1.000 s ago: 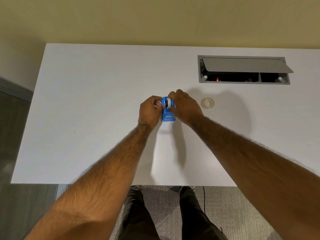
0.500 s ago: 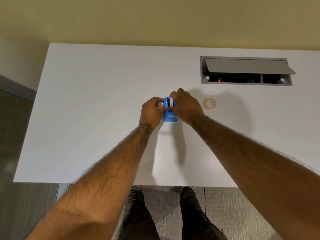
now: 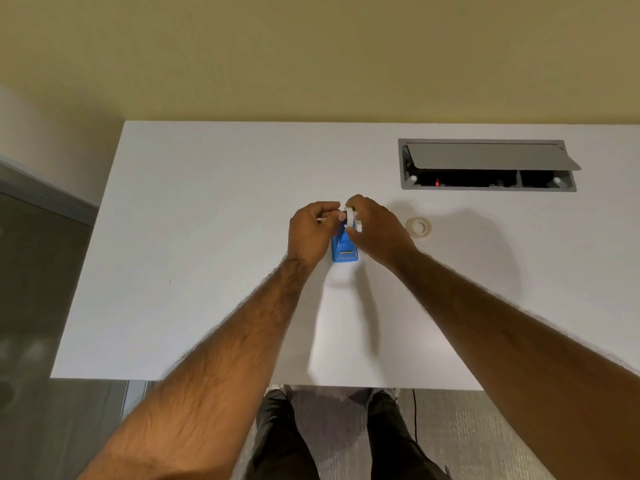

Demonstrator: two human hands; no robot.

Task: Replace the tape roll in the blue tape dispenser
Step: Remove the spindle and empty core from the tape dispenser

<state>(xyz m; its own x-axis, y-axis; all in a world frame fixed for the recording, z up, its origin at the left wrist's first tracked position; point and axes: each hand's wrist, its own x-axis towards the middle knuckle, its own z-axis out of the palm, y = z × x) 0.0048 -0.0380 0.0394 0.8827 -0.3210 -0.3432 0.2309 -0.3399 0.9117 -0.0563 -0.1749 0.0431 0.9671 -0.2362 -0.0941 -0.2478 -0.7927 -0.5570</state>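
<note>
Currently, at frame centre on the white counter: one blue tape dispenser, two tape rolls, one roll pinched in curled right hand above dispenser, second roll lying flat to its right; left hand fingers closed, pinching a white strip beside the held roll.

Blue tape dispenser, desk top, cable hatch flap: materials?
Blue tape dispenser: likely moulded plastic, uniform saturated colour with a soft sheen. Desk top: looks like matte white laminate, flat with no grain. Cable hatch flap: grey, matte, thin; painted metal or plastic, cannot tell.
</note>
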